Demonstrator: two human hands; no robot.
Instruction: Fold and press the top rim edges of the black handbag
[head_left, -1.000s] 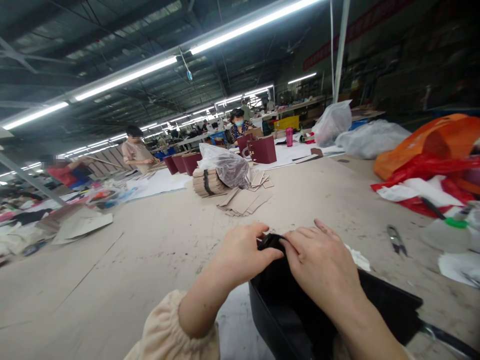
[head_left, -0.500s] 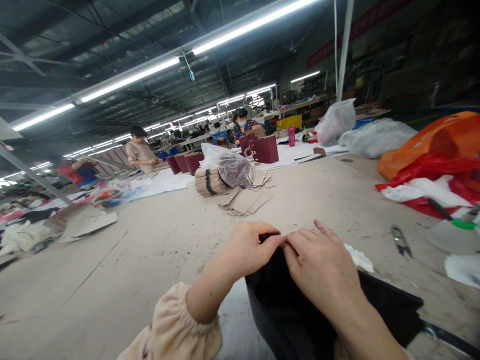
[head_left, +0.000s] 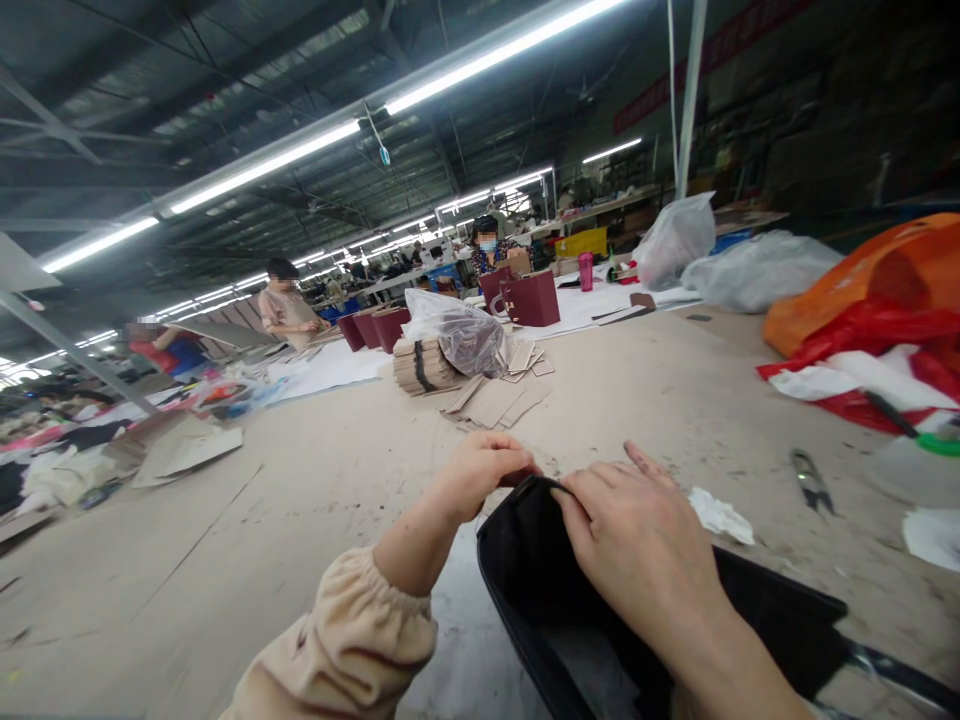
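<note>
Left hand [head_left: 480,474] shifted, bag [head_left: 525,545] lower right.

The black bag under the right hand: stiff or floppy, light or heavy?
The black bag is probably fairly stiff: its curved side wall shows no sagging. It may be light for its size, as the visible inside looks hollow.

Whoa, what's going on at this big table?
Someone is working on a black bag with bare hands. The right hand pinches its top edge, and the left hand is at the nearby corner, though its grip is partly hidden. The bag is open at the top. Snips lie on the table to the right, and dark red bags stand farther back.
</note>
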